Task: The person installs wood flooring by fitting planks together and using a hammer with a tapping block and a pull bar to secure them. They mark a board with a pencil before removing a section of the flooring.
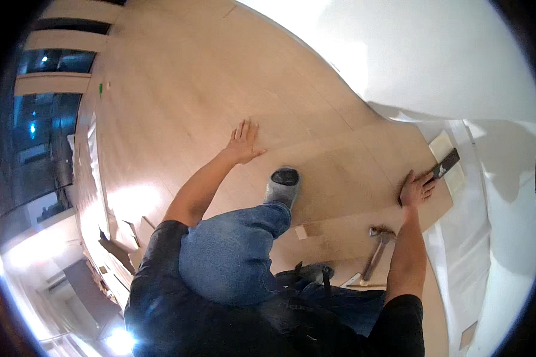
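Note:
My left hand (243,144) lies flat on the light wood floor planks (220,77), its fingers stretched out and nothing under it but the boards. To the right, my right hand (415,190) rests with spread fingers near the end of a plank. Just beyond its fingertips is a flat black bar (446,164), lying partly over a pale yellowish strip (441,149); whether the fingertips touch the bar I cannot tell. A claw hammer (376,254) lies on the floor beside my right forearm. Between my legs and the hammer sits a small wooden block (302,231).
White underlay sheeting (461,226) runs past the plank ends, along the white wall (446,65). My foot in a grey sock (283,185) stands between my hands. Loose board pieces (122,253) lie at the left, below dark window panes (47,119). A bright lamp (120,341) shines at lower left.

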`<control>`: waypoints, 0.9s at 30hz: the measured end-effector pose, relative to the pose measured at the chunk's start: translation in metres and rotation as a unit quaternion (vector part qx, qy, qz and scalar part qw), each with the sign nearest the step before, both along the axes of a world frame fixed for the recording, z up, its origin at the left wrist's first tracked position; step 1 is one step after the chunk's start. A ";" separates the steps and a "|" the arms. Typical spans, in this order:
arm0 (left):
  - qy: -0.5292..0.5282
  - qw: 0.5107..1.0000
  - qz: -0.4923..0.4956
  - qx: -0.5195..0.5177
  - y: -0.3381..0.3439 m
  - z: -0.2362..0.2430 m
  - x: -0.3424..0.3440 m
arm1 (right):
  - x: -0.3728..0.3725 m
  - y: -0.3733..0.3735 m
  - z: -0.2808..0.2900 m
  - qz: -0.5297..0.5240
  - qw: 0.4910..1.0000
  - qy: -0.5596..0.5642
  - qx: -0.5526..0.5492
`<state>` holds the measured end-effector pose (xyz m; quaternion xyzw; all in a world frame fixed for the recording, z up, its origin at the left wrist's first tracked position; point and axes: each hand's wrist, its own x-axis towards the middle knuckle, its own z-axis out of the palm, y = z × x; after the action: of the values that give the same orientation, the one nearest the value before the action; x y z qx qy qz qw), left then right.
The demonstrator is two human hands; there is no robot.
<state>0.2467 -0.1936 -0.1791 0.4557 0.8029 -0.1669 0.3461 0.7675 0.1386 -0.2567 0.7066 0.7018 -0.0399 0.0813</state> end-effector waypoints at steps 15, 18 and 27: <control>0.095 0.959 -0.047 0.263 0.176 -0.091 -0.059 | 0.055 -0.032 0.094 0.006 0.972 0.228 0.058; 0.107 0.949 -0.057 0.290 0.170 -0.098 -0.068 | 0.119 -0.134 0.096 -0.139 0.972 0.192 0.009; 0.152 0.934 -0.143 0.289 0.170 -0.100 -0.075 | 0.129 -0.336 0.094 -0.183 0.977 0.094 -0.065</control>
<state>0.1713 -0.0237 -0.2794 0.6154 0.7857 -0.0425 0.0456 0.8961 -0.1976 -0.1623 0.8092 0.5613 -0.1658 0.0522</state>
